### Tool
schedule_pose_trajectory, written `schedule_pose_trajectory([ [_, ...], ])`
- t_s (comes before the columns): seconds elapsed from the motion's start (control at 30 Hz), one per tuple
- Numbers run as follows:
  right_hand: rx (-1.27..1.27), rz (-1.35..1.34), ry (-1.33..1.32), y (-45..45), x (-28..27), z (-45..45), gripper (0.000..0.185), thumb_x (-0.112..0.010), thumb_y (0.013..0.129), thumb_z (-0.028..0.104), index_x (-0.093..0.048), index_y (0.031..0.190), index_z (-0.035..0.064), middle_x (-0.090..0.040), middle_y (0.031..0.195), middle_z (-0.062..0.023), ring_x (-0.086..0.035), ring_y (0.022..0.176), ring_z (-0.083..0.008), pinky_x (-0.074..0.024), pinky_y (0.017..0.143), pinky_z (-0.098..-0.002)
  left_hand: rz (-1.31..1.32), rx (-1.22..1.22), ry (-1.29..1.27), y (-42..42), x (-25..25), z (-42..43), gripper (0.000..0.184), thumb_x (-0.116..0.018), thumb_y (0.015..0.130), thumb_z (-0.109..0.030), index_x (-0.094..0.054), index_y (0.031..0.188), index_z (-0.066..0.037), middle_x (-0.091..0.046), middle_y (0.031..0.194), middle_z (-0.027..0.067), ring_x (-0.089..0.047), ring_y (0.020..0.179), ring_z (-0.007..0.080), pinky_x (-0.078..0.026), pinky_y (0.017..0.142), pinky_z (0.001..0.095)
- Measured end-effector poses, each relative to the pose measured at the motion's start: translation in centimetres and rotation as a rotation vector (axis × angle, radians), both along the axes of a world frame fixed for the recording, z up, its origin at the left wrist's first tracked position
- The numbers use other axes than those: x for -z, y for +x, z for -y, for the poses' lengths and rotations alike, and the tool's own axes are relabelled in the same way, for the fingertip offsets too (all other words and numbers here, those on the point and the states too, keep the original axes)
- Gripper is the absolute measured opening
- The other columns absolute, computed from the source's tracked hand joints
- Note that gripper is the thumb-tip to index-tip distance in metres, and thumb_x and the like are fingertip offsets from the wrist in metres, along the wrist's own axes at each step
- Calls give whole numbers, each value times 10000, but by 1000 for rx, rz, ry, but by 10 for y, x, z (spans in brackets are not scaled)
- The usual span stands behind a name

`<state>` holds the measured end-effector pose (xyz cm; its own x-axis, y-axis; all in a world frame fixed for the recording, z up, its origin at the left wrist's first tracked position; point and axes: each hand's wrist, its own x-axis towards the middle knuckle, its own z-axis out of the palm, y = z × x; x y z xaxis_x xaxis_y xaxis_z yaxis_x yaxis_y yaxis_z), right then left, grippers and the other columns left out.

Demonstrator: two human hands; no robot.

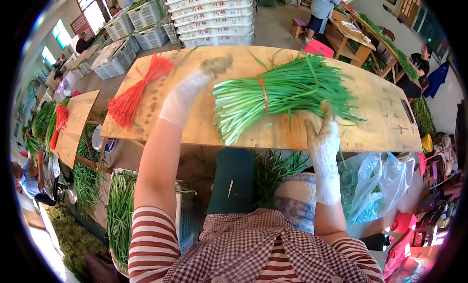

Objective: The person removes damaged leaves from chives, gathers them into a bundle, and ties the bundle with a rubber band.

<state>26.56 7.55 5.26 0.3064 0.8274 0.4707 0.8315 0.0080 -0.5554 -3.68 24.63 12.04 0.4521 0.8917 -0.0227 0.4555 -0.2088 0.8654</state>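
A large bundle of green garlic chives (292, 90) with pale stem ends to the left lies on the wooden table (380, 132). A red tie (263, 95) circles it nearer the pale ends. At the near edge of the leafy half is my right hand (322, 132), in a whitish glove, with thumb and fingers apart and fingertips against the leaves. My left hand (216, 66), also gloved, is over the table beyond the pale ends and apart from the bundle; motion blurs its fingers. To its left lies a bunch of red ties (141, 90), gathered near its middle.
Stacked white crates (214, 17) stand behind the table. Left of my legs, a crate holds long green stalks (121, 210). A plastic bag (375, 180) sits below the table at right. Another small table (75, 124) stands left, and other people are around the room.
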Motion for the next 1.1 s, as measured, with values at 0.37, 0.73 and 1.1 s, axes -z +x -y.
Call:
schedule_pose_trajectory([
  [0.37, -621, -1864, -252, -24, 18, 100, 623, -664, 843, 362, -461, 1318, 13, -607, 1198, -155, -608, 1071, -287, -479, 956, -468, 91, 451, -75, 26, -18, 147, 634, -425, 944, -568, -627, 1175, -13, -675, 1062, 161, -623, 1013, 193, -493, 883, 321],
  [0.73, -440, -1208, -363, 32, 45, 159, 867, -740, 802, 373, -291, 1420, -38, -530, 1287, -153, -530, 1157, -228, -426, 988, -342, 825, 309, -666, 129, 171, 249, 766, -613, 849, -556, -439, 1356, -9, -501, 1344, 103, -492, 1200, 221, -372, 1045, 383],
  [1.1, -496, -992, -329, 10, -14, 132, 914, -927, 564, 170, -416, 1302, -2, -599, 1207, -86, -570, 1097, -170, -481, 953, -332, 957, 235, -203, 135, 11, 226, 711, -778, 693, -290, -458, 1282, -55, -589, 1192, 145, -607, 1035, 261, -498, 906, 391],
])
